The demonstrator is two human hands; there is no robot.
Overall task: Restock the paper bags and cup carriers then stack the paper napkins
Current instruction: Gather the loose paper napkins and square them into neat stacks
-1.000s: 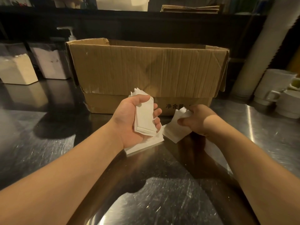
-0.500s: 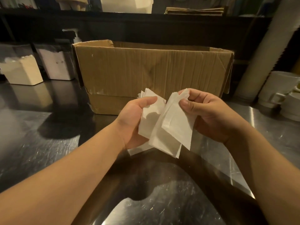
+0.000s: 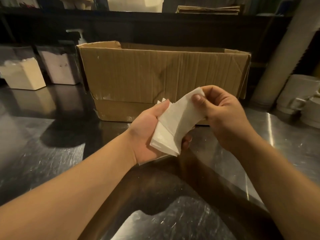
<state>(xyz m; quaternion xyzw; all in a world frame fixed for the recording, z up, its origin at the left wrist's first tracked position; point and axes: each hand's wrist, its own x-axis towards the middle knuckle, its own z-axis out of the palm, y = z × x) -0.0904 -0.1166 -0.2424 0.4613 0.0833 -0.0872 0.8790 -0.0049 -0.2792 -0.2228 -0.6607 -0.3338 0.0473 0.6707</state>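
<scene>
A small stack of white paper napkins (image 3: pixel 174 125) is held above the steel counter (image 3: pixel 52 161), in front of the brown cardboard box (image 3: pixel 155 78). My left hand (image 3: pixel 147 134) cups the stack from the left and below, thumb along its upper edge, fingertips showing under its right side. My right hand (image 3: pixel 223 111) pinches the top napkins at their upper right corner between thumb and fingers. A sliver of another napkin (image 3: pixel 143 162) peeks out on the counter beneath my left hand.
Two containers of white powder (image 3: pixel 24 75) (image 3: pixel 58 68) and a pump bottle (image 3: pixel 81 38) stand at the back left. White cups (image 3: pixel 301 97) sit at the right beside a pale column (image 3: pixel 284 54). Folded brown paper bags (image 3: pixel 207 9) lie on the upper shelf.
My right hand lifted napkins off the counter and brought them onto the stack in my left hand. Both hands rose and came together in front of the box.
</scene>
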